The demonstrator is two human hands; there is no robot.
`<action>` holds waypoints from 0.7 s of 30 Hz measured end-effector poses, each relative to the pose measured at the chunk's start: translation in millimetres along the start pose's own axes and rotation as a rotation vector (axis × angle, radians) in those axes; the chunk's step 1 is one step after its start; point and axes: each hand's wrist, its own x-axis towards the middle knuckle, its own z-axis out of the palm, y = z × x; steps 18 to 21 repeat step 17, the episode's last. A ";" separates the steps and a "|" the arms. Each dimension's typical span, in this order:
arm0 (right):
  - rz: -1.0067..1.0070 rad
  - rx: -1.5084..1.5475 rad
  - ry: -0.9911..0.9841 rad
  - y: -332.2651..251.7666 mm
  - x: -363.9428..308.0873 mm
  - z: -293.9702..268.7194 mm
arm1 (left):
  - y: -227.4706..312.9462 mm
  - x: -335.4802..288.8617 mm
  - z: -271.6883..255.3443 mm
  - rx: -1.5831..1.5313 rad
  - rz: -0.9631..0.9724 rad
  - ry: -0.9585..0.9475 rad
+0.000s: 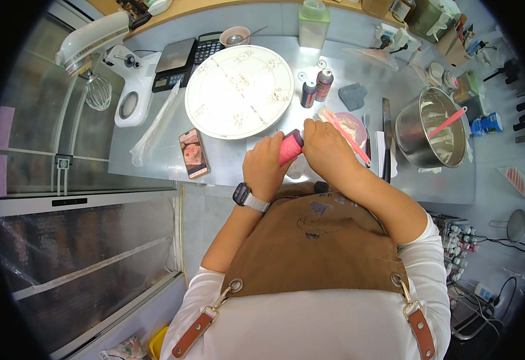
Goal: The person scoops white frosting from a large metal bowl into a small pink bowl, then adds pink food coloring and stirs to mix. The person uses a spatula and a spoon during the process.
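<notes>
My left hand point(263, 166) is wrapped round a small bottle point(290, 147) with a pink label and a dark end, held tilted over the table's near edge. My right hand point(327, 149) is closed at the bottle's upper end; its fingertips partly hide what they grip there. Just beyond that hand, a pink bowl point(362, 125) holds pale cream, and a spatula point(351, 143) with a pink-red handle lies across it. Two similar small bottles, a dark one point(308, 95) and a pink-labelled one point(324, 85), stand behind my hands, close to a grey folded cloth point(352, 96).
A large white turntable point(238, 93) fills the table's middle left. A phone point(194, 154), a kitchen scale point(176, 57) and a stand mixer point(131, 84) are further left. To the right are a long knife point(386, 138) and a steel mixing bowl point(415, 141) with cream and a pink spatula.
</notes>
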 end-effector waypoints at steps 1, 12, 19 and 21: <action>0.004 -0.020 -0.037 -0.2 -0.5 0.4 | -0.4 -0.5 1.4 0.002 0.003 -0.003; 0.109 0.643 -0.463 33.5 3.4 -42.0 | -5.2 -10.4 10.7 -0.269 -0.060 -0.082; 0.208 1.431 -0.724 61.6 4.1 -38.9 | -4.9 -14.9 10.8 -0.477 -0.099 -0.158; 0.208 1.431 -0.724 61.6 4.1 -38.9 | -4.9 -14.9 10.8 -0.477 -0.099 -0.158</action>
